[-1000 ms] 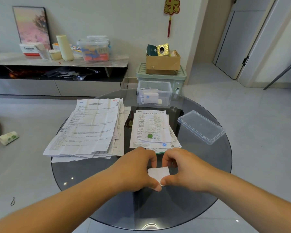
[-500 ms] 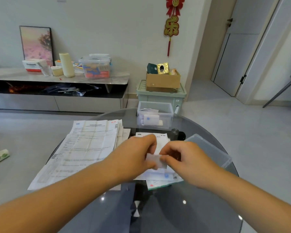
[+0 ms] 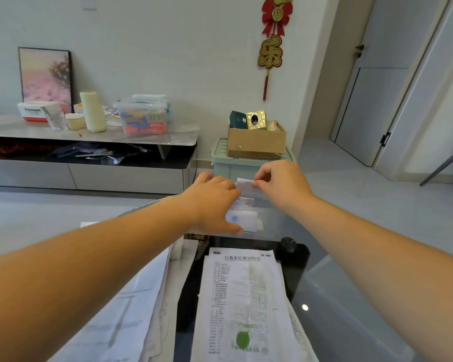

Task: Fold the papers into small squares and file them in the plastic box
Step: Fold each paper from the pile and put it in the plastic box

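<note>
The clear plastic box point(image 3: 270, 223) stands at the far side of the round glass table point(image 3: 324, 304). My right hand point(image 3: 280, 185) pinches a small folded white paper point(image 3: 246, 185) just above the box's open top. My left hand point(image 3: 215, 202) reaches over the box's left end, thumb against its front wall and fingers at the folded paper. Folded papers point(image 3: 242, 219) show through the box wall. Unfolded printed sheets lie in two stacks, one point(image 3: 243, 301) near the middle and one point(image 3: 131, 309) on the left under my left forearm.
The box's clear lid point(image 3: 332, 283) lies on the table under my right forearm. Beyond the table stand a green storage bin point(image 3: 236, 165) with a cardboard box point(image 3: 256, 142) on it and a low cabinet point(image 3: 89, 152) with containers.
Both hands moved forward from the table's near edge to the plastic box, carrying the folded paper. The camera tilted up and forward.
</note>
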`<state>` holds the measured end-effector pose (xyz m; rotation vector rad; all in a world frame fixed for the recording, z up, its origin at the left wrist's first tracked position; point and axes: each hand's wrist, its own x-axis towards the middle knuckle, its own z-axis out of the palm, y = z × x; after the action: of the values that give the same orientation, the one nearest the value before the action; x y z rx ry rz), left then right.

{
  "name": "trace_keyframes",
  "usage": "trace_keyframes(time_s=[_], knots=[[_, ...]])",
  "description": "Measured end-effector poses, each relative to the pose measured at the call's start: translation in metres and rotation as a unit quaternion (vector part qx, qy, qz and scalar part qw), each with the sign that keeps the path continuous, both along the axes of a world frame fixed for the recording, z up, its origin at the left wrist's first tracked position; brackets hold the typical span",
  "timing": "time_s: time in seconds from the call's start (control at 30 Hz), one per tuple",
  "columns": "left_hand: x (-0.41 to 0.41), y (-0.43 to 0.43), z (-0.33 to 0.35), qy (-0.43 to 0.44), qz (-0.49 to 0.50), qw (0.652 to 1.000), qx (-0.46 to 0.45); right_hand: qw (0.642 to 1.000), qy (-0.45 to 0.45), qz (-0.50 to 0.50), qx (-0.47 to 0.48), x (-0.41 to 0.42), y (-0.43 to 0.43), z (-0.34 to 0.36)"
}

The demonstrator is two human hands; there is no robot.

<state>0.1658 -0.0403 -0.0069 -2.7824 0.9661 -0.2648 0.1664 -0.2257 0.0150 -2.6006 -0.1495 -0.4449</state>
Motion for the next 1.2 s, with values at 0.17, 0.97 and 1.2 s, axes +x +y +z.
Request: trace_keyframes(time_s=[0.17,0.97,1.2], knots=[[0.016,-0.001,-0.007,0.015,-0.017,0.999,0.039,0.998,-0.001,-0.021,-0.062,0.017,0.005,-0.010],[0.022,-0.007,-0.003,0.098,-0.040,0.994,0.013,0.991,-0.016,-0.036,-0.125,0.021,0.010,-0.015],[0.024,-0.008,-0.006,0.092,-0.033,0.995,-0.007,0.990,-0.005,-0.037,-0.139,0.023,0.010,-0.016]])
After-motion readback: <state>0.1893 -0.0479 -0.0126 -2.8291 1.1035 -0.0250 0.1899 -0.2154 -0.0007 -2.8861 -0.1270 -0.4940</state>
